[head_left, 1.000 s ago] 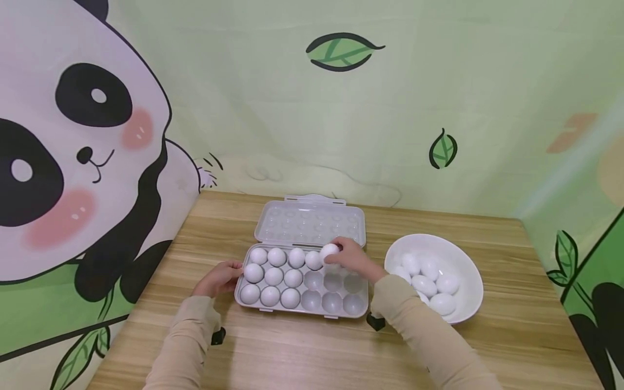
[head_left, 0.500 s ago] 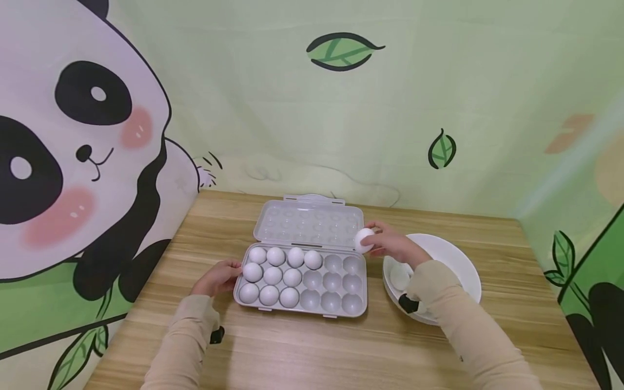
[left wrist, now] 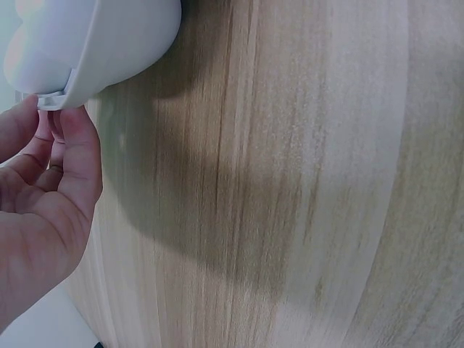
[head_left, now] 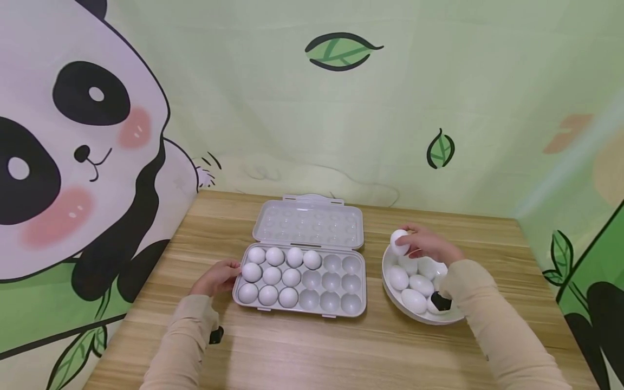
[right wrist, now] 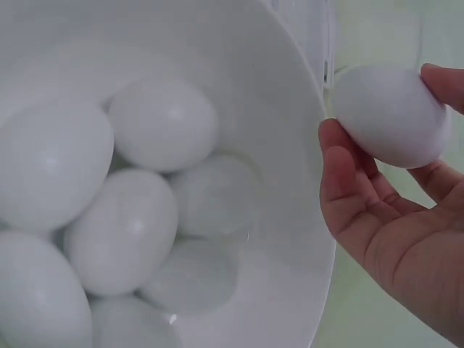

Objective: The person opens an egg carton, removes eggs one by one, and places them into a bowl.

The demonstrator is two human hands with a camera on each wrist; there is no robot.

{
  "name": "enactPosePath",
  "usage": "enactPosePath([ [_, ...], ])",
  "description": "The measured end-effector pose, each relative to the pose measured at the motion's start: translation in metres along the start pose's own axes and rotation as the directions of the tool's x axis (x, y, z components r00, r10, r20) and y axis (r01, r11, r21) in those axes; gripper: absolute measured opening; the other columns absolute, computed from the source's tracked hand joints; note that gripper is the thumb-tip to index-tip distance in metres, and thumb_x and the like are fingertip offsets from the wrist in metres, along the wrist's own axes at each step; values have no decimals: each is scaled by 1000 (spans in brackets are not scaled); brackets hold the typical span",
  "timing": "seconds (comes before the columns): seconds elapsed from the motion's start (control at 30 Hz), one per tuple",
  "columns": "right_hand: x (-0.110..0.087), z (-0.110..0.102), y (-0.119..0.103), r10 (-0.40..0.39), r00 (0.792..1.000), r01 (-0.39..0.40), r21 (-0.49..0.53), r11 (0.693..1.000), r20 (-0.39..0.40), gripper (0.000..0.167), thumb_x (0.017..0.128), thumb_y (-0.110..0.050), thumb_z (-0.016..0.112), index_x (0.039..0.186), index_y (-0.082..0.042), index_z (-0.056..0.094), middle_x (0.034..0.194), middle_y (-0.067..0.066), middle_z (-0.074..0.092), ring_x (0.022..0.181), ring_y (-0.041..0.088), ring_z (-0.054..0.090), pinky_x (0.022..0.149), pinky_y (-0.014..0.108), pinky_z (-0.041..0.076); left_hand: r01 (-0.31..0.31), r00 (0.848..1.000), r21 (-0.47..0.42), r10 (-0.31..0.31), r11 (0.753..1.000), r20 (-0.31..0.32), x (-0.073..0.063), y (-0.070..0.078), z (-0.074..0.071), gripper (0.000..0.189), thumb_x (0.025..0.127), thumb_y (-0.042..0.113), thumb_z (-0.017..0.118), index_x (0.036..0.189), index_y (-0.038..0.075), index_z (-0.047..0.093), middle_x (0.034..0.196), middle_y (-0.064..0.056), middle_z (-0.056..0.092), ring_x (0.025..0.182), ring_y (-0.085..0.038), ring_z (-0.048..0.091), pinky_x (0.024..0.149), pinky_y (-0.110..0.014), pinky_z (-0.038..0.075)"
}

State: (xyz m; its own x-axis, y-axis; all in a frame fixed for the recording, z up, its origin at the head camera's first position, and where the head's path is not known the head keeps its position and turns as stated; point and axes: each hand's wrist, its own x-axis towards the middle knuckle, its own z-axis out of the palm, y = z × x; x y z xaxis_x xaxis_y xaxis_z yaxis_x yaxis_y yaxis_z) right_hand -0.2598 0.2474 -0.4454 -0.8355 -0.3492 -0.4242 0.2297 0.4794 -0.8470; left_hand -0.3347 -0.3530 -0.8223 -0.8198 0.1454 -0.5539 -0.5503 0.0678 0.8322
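My right hand point(head_left: 431, 245) holds a white egg point(head_left: 400, 242) over the back left rim of a white bowl point(head_left: 387, 279). In the right wrist view, thumb and fingertips grip that egg point(right wrist: 391, 114) close beside the bowl's rim. Several more white eggs point(right wrist: 123, 232) lie heaped in the bowl, some partly hidden by my right wrist in the head view. To the left stands an egg carton point(head_left: 331, 282), with several eggs in its left half and bare cups on its right. My left hand point(head_left: 219, 276) pinches the carton's left edge between thumb and fingers.
The carton's lid point(head_left: 308, 223) is folded back flat behind it, towards the wall. Both containers stand on a wooden table point(head_left: 312, 352). A fabric backdrop point(head_left: 273, 108) with a panda and leaves rises at the table's back edge.
My right hand has carried the egg from above the carton's back row rightward to the bowl's rim, leaving a bare cup beneath its earlier place. My left hand stays at the carton's edge.
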Motion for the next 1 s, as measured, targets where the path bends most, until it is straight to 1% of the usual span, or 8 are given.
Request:
enactPosePath([
  [0.13, -5, -7, 5, 24, 998, -30, -102, 994, -53, 54, 83, -19, 55, 125, 4, 30, 81, 1, 51, 66, 13, 52, 62, 28, 46, 2, 1000, -1, -2, 1000, -14, -6, 4, 3, 48, 71, 28, 71, 109, 7, 49, 100, -11, 57, 85, -23, 60, 72, -42, 50],
  [0.23, -8, -11, 7, 36, 992, -61, -206, 977, -120, 49, 81, -20, 57, 118, 3, 33, 81, 4, 49, 63, 14, 50, 57, 27, 44, -21, 1000, 49, 22, 999, -17, -101, 71, 57, 36, 81, 20, 62, 108, 2, 47, 93, -8, 55, 80, -17, 57, 70, -35, 50],
  [0.27, -9, -12, 8, 36, 989, -70, -242, 968, -143, 47, 80, -19, 57, 114, 3, 35, 82, 5, 49, 62, 14, 50, 56, 27, 43, -57, 998, 46, 56, 997, 22, -122, 85, 67, 31, 82, 19, 61, 104, 2, 48, 89, -7, 55, 77, -16, 57, 68, -33, 50],
  [0.33, -11, -14, 8, 30, 983, -86, -311, 947, -179, 42, 78, -19, 58, 108, 2, 36, 82, 7, 48, 61, 16, 50, 55, 28, 42, -62, 998, 85, 62, 994, 8, -170, 120, 96, 25, 87, 15, 54, 105, 0, 46, 88, -6, 53, 77, -14, 54, 69, -32, 49],
  [0.37, -13, -15, 9, 21, 981, -86, -342, 936, -190, 40, 77, -18, 58, 105, 2, 37, 82, 8, 48, 61, 16, 50, 53, 28, 42, -87, 996, 86, 84, 992, 34, -202, 141, 113, 20, 88, 11, 51, 104, -1, 47, 87, -5, 53, 76, -13, 54, 69, -30, 48],
  [0.67, -22, -22, 13, -61, 970, -83, -558, 826, -236, 27, 73, -13, 63, 85, 2, 43, 75, 9, 47, 67, 21, 43, 55, 27, 35, -115, 986, 38, 110, 993, 126, -112, 74, 53, 20, 85, 23, 58, 99, 9, 53, 88, -5, 58, 77, -16, 58, 66, -33, 50],
  [0.83, -23, -23, 18, -58, 968, -103, -596, 797, -246, 32, 70, -12, 63, 89, 7, 45, 79, 15, 51, 71, 26, 46, 60, 31, 38, -129, 985, 48, 123, 990, 121, -112, 73, 52, 22, 89, 21, 52, 104, 5, 51, 91, -9, 57, 80, -19, 57, 69, -36, 50],
  [1.0, -23, -22, 25, -51, 965, -124, -623, 772, -256, 39, 67, -10, 64, 95, 11, 47, 86, 21, 55, 76, 30, 50, 66, 39, 43, -87, 992, 40, 83, 995, 96, -76, 50, 36, 24, 84, 23, 58, 103, 9, 52, 90, -5, 58, 80, -17, 58, 69, -36, 50],
])
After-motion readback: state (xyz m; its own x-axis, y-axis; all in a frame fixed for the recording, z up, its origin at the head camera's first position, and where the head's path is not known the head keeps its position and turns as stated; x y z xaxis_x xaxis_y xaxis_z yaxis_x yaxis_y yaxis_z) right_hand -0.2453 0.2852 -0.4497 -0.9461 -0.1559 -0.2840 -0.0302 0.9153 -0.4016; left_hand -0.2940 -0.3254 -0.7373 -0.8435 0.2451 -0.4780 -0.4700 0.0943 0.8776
